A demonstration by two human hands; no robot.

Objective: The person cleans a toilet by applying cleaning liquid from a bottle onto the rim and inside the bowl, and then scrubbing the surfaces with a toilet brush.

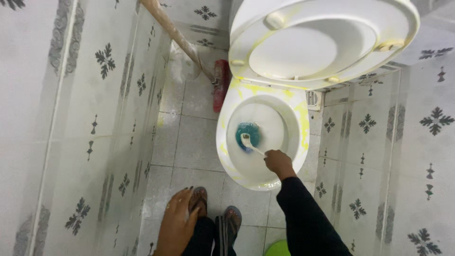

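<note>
While the right hand (278,163) is closed around the white handle of a toilet brush (250,144), the brush head sits down in the blue-tinted water at the bottom of the toilet bowl (294,118). The hand hovers over the near rim of the bowl, a dark sleeve running back from the wrist toward the lower edge of the view. Yellow cleaner streaks the inner wall and rim of the bowl, heaviest along the far and right sides. The toilet seat and lid (322,42) stand raised above the bowl, with yellow smears along the seat's underside.

The left hand (176,225) is open and holds nothing; its fingers are loosely spread and it rests low, near the person's left knee, above the tiled floor (194,137). Two sandalled feet (215,213) stand on the floor just in front of the bowl's near rim.

To the left of the bowl, a red-headed floor brush (220,85) leans with its pale handle slanting up toward the patterned wall tiles (95,95) at the far left corner. A bright green object (279,248), only partly in view, lies at the lower edge beside the right sleeve.
</note>
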